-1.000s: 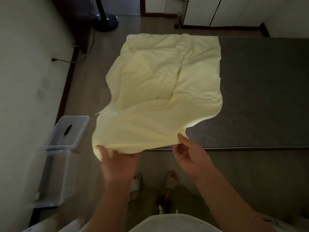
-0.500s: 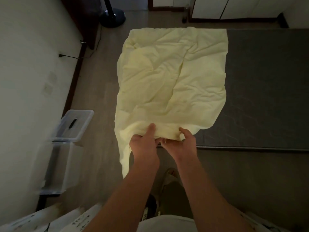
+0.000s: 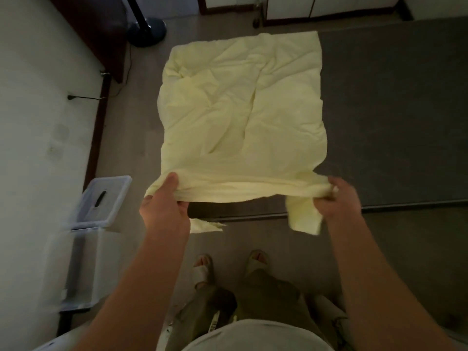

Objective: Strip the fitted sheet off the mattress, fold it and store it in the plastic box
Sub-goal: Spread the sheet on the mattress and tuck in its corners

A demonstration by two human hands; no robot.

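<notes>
The pale yellow fitted sheet point(image 3: 243, 117) lies folded and wrinkled on the left end of the bare dark grey mattress point(image 3: 392, 110). My left hand point(image 3: 164, 206) grips the sheet's near left corner, thumb on top. My right hand point(image 3: 336, 198) grips the near right corner, with a loose flap hanging below it. The near edge is stretched taut between both hands, just above the mattress edge. The clear plastic box point(image 3: 76, 264) stands open on the floor at my left, with its lid point(image 3: 103, 198) lying just beyond it.
A white wall runs along the left, with a plug and cable near the dark skirting. A fan base point(image 3: 147, 29) stands on the floor at the far left. White cupboards line the far wall. My sandalled feet point(image 3: 228, 264) stand beside the mattress.
My hands were together at the middle of the near edge half a second ago. They have moved apart to the two near corners, pulling the edge taut.
</notes>
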